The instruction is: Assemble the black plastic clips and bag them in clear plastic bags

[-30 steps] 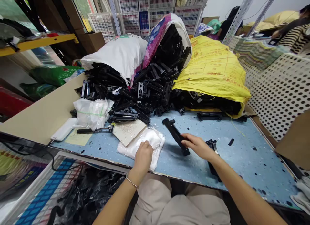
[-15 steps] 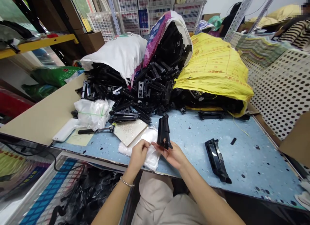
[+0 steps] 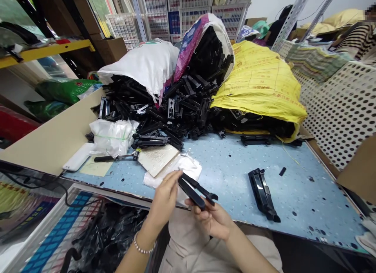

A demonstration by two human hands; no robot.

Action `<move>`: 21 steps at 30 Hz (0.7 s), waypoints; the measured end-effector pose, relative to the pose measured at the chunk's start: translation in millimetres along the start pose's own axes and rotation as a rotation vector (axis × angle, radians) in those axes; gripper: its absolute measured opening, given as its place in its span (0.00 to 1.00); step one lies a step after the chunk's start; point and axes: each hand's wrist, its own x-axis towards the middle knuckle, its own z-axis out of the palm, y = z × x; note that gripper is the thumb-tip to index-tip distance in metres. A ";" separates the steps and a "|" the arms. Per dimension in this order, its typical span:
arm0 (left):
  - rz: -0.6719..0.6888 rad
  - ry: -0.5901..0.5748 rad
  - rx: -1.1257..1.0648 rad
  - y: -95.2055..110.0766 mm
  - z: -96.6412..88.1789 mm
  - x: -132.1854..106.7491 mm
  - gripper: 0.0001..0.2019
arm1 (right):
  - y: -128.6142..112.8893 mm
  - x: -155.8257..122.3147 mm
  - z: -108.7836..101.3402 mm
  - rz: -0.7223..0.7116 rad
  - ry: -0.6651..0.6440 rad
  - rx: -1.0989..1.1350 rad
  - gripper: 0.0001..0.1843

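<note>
Both my hands hold one long black plastic part (image 3: 196, 190) over the near edge of the blue table (image 3: 235, 175). My right hand (image 3: 212, 220) cups it from below, fingers curled around its lower end. My left hand (image 3: 165, 198) pinches its upper left end, with a beaded bracelet on the wrist. Just behind the hands lies a white plastic bag (image 3: 185, 167). A second black part (image 3: 263, 194) lies flat on the table to the right, apart from my hands.
A big heap of black plastic parts (image 3: 176, 108) spills from white, pink and yellow sacks (image 3: 261, 81) at the back. A tied bag (image 3: 111, 136), a screwdriver (image 3: 117, 157), a tile (image 3: 157, 158) and a white device (image 3: 76, 158) lie left. A perforated white panel (image 3: 337, 108) stands right; another person's striped sleeve (image 3: 360, 40) shows beyond.
My right hand lifted the black part off the table, stood it upright, then brought it down towards my lap and tilted it flat. My left hand left the white bag and took the part's end.
</note>
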 end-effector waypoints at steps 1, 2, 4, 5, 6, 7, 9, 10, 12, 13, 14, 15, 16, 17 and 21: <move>0.037 -0.036 -0.020 8.2 3.7 -8.7 0.21 | 0.1 4.7 1.3 -0.056 0.031 -0.027 0.19; 0.083 -0.077 -0.036 14.8 7.7 -17.3 0.21 | -0.7 8.4 3.4 -0.125 0.067 -0.063 0.17; 0.154 -0.102 -0.031 21.9 14.8 -32.0 0.22 | -4.7 11.3 8.5 -0.310 0.168 -0.183 0.14; 0.168 -0.080 -0.009 22.6 17.4 -36.9 0.22 | -7.4 10.6 10.9 -0.420 0.238 -0.273 0.15; 0.172 -0.052 0.017 22.2 19.4 -40.0 0.22 | -10.0 8.9 13.1 -0.533 0.317 -0.386 0.18; 0.177 -0.038 0.038 21.2 20.8 -41.1 0.23 | -12.3 6.8 15.1 -0.637 0.397 -0.520 0.23; 0.220 -0.099 0.051 20.6 22.9 -38.7 0.27 | -13.6 2.5 19.5 -0.816 0.531 -0.801 0.32; 0.251 -0.168 0.048 22.1 23.6 -36.1 0.30 | -12.1 0.8 22.4 -0.855 0.555 -0.893 0.31; 0.295 -0.297 0.059 29.9 22.9 -30.9 0.32 | -4.7 -2.2 30.7 -0.843 0.544 -0.963 0.24; 0.306 -0.334 0.072 36.0 20.2 -29.4 0.31 | 0.3 -4.4 36.3 -0.808 0.515 -0.963 0.21; 0.311 -0.352 0.088 43.2 15.1 -29.2 0.29 | 5.0 -7.6 42.5 -0.757 0.462 -0.966 0.19; 0.312 -0.356 0.105 50.8 7.0 -30.6 0.26 | 8.4 -12.4 48.8 -0.689 0.384 -0.987 0.19; 0.307 -0.351 0.120 58.0 -4.4 -33.7 0.22 | 9.3 -19.1 54.4 -0.618 0.295 -1.037 0.19; 0.288 -0.350 0.131 63.9 -19.0 -38.3 0.19 | 6.7 -27.8 58.5 -0.555 0.216 -1.121 0.18; 0.047 -0.485 0.140 53.3 -84.6 -65.1 0.16 | -45.7 -79.4 46.4 -0.639 0.354 -1.694 0.19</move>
